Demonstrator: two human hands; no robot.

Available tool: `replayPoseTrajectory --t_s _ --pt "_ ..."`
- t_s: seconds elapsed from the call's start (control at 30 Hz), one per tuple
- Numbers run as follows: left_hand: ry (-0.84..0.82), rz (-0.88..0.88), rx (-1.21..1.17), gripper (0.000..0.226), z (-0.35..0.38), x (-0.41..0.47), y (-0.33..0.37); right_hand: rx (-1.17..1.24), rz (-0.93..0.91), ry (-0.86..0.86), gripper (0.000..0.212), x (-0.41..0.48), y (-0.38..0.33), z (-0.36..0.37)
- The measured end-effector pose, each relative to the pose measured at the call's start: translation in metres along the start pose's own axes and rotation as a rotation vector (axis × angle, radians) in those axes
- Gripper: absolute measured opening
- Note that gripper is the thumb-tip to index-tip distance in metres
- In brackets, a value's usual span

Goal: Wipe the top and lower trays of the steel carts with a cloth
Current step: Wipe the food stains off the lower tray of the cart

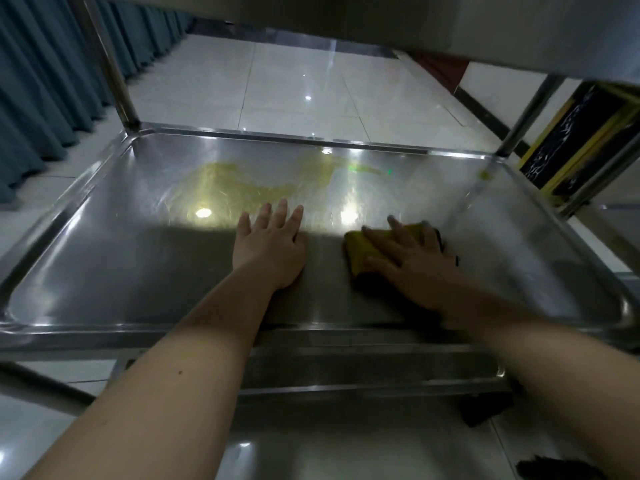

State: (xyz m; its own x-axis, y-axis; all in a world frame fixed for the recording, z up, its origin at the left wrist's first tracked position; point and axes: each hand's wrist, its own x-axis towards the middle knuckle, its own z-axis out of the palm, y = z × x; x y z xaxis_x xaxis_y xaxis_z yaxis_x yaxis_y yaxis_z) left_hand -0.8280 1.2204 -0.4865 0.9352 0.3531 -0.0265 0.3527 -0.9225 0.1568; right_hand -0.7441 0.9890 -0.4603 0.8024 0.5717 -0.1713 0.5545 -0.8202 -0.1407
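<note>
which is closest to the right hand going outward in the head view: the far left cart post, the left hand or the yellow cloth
From the right hand:
1. yellow cloth, directly under the palm and fingers, touching.
2. left hand, flat on the same tray, beside it to the left.
3. far left cart post, at the tray's far left corner.

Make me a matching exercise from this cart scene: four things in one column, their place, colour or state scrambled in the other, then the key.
Things
1. left hand
2. right hand
3. cloth
4. curtain

Descriptions
A. blue-green, hanging at the far left
B. yellow, lying under a hand
C. flat on the bare steel tray, fingers straight
D. pressing down on the cloth

Pairs: 1-C, 2-D, 3-B, 4-A
</note>
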Motion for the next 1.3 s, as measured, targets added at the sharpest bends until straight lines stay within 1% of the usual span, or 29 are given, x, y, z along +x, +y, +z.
replayPoseTrajectory --t_s 0.03,0.1,0.13,0.17,0.2,0.23,0.33,0.37,0.4,0.43,0.47,0.5,0.6,0.63,0.7,0.73,0.77,0.87,0.93,0.97,1.0,1.03,1.07,1.13,1.17,1.2,1.23,1.27,1.3 --pt "0.003 0.003 0.002 0.056 0.000 -0.001 0.000 0.017 0.082 0.027 0.056 0.030 0.012 -0.009" --pt "0.015 -0.006 0.006 0.057 0.000 -0.001 0.001 0.085 0.330 0.063 0.059 0.090 0.022 -0.022" --pt "0.019 -0.018 0.007 0.058 0.000 -0.001 0.001 0.121 0.439 0.073 0.061 0.115 0.016 -0.025" --pt "0.019 -0.034 0.016 0.058 0.000 0.000 0.002 0.143 0.494 0.083 0.062 0.134 0.000 -0.024" --pt "0.014 -0.048 0.035 0.059 0.000 0.001 0.002 0.148 0.481 0.081 0.063 0.148 -0.025 -0.022" --pt "0.004 -0.056 0.057 0.060 0.000 0.002 0.002 0.142 0.410 0.075 0.062 0.157 -0.055 -0.020" --pt "-0.026 -0.065 0.080 0.062 0.000 0.000 0.000 0.097 0.073 0.044 0.060 0.153 -0.121 -0.007" --pt "-0.023 -0.065 0.081 0.062 0.001 -0.001 -0.001 0.082 -0.002 0.033 0.060 0.150 -0.124 -0.005" --pt "-0.021 -0.064 0.085 0.063 0.001 -0.002 -0.001 0.076 -0.037 0.037 0.060 0.149 -0.112 -0.007" --pt "-0.018 -0.061 0.086 0.063 0.001 -0.003 -0.001 0.072 -0.024 0.050 0.060 0.149 -0.091 -0.011" --pt "-0.016 -0.060 0.084 0.063 0.001 -0.003 0.000 0.073 0.035 0.066 0.060 0.148 -0.066 -0.017" --pt "-0.013 -0.058 0.080 0.064 0.001 -0.003 0.001 0.087 0.137 0.084 0.060 0.147 -0.035 -0.024" --pt "-0.005 -0.058 0.074 0.062 0.002 -0.003 0.005 0.200 0.521 0.135 0.063 0.140 0.055 -0.041" --pt "-0.002 -0.056 0.077 0.062 0.003 -0.002 0.006 0.220 0.611 0.150 0.064 0.139 0.069 -0.042" --pt "0.000 -0.059 0.085 0.062 0.004 -0.002 0.008 0.193 0.676 0.165 0.062 0.151 0.061 -0.037" --pt "0.000 -0.062 0.090 0.062 0.004 -0.001 0.008 0.188 0.642 0.164 0.060 0.160 0.042 -0.034" --pt "-0.003 -0.062 0.095 0.063 0.003 -0.001 0.008 0.182 0.561 0.153 0.060 0.171 0.019 -0.031" --pt "0.000 -0.071 0.101 0.066 0.004 -0.001 0.005 0.070 0.198 0.087 0.061 0.179 -0.058 -0.017" --pt "0.002 -0.078 0.095 0.067 0.004 -0.003 0.003 0.006 0.027 0.058 0.061 0.166 -0.067 -0.014" --pt "0.000 -0.082 0.089 0.067 0.005 -0.005 0.003 -0.007 -0.019 0.054 0.060 0.157 -0.052 -0.014" --pt "-0.004 -0.083 0.084 0.067 0.004 -0.006 0.003 -0.011 -0.023 0.059 0.061 0.147 -0.027 -0.016" --pt "-0.009 -0.084 0.077 0.066 0.004 -0.007 0.004 0.005 0.024 0.072 0.062 0.135 0.004 -0.020" --pt "-0.013 -0.083 0.071 0.065 0.003 -0.008 0.005 0.038 0.118 0.095 0.064 0.126 0.039 -0.022" --pt "-0.017 -0.083 0.065 0.064 0.002 -0.009 0.009 0.131 0.382 0.143 0.065 0.107 0.094 -0.028" --pt "-0.019 -0.083 0.071 0.063 0.002 -0.009 0.011 0.152 0.492 0.150 0.064 0.104 0.103 -0.026" --pt "-0.022 -0.085 0.080 0.063 0.001 -0.009 0.013 0.147 0.545 0.143 0.064 0.103 0.096 -0.023" --pt "-0.026 -0.091 0.087 0.063 0.001 -0.010 0.015 0.140 0.529 0.123 0.064 0.104 0.077 -0.017" --pt "-0.031 -0.098 0.087 0.063 0.001 -0.011 0.016 0.113 0.448 0.109 0.064 0.100 0.049 -0.011" --pt "-0.035 -0.106 0.081 0.063 0.002 -0.013 0.017 0.089 0.327 0.097 0.063 0.095 0.022 -0.003"
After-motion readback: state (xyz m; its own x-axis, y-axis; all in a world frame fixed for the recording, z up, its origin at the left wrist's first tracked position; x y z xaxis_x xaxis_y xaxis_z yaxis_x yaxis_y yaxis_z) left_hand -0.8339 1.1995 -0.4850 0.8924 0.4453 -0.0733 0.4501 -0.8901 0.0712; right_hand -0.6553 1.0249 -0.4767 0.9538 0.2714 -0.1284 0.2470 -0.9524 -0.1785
